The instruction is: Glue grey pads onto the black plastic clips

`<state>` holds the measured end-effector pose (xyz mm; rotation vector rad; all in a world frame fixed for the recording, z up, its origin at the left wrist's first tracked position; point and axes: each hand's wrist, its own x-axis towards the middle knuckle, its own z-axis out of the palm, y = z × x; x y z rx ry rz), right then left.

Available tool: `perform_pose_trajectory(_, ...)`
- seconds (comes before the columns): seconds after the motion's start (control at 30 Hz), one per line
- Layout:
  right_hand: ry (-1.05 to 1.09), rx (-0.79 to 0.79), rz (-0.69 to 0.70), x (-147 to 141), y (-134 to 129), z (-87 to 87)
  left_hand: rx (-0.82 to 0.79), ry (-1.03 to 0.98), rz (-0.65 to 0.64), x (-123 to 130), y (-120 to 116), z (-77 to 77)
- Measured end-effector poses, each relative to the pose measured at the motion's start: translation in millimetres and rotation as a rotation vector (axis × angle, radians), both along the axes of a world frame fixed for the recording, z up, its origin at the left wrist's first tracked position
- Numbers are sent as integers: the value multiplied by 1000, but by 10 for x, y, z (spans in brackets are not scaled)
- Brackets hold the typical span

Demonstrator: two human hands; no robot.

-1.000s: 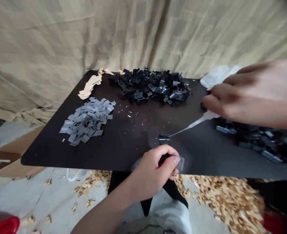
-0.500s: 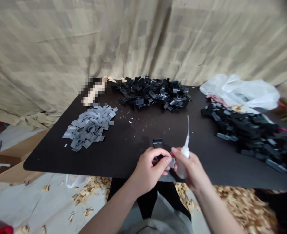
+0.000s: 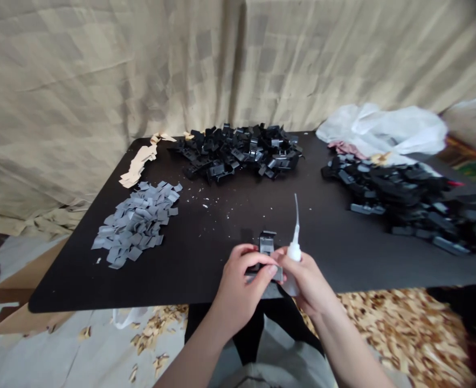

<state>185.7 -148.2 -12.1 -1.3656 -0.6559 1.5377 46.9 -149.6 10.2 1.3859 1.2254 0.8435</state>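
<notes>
My left hand [image 3: 243,280] pinches a small grey pad [image 3: 277,273] against a black plastic clip [image 3: 267,243] near the table's front edge. The clip's upper end stands out past my fingers; its lower part is hidden by them. My right hand [image 3: 308,280] is wrapped round a white squeeze bottle [image 3: 294,251] with a long thin nozzle pointing up. The fingertips of my right hand are close beside the grey pad. A heap of grey pads [image 3: 138,221] lies at the left, and a heap of black clips [image 3: 241,151] at the back.
On the dark table [image 3: 205,269], another pile of black parts with grey pads [image 3: 399,194] lies at the right. A white plastic bag [image 3: 383,129] is behind it. Beige strips [image 3: 138,164] lie at the back left. White crumbs dot the middle; a cardboard box [image 3: 31,291] stands at the lower left.
The camera view has shifted, moving most things leftward in the picture. The black clip now shows more of its face above my left hand. Both hands keep their grip.
</notes>
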Motion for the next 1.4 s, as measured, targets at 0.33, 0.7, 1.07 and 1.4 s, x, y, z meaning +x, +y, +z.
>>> perform_pose_trajectory(0.33,-76,17,-57,-46,-23,58,-86,-176,215,-120,199,57)
perform_pose_trajectory(0.7,-208,21,47,-83,-75,87,-14,-64,186,6,312,77)
perform_pose_trajectory(1.07,-258,35,73,-113,-100,125,75,25,204,-15,309,15)
perform_pose_trajectory(1.4,-274,52,126,-74,-117,84,59,35,134,-84,337,49)
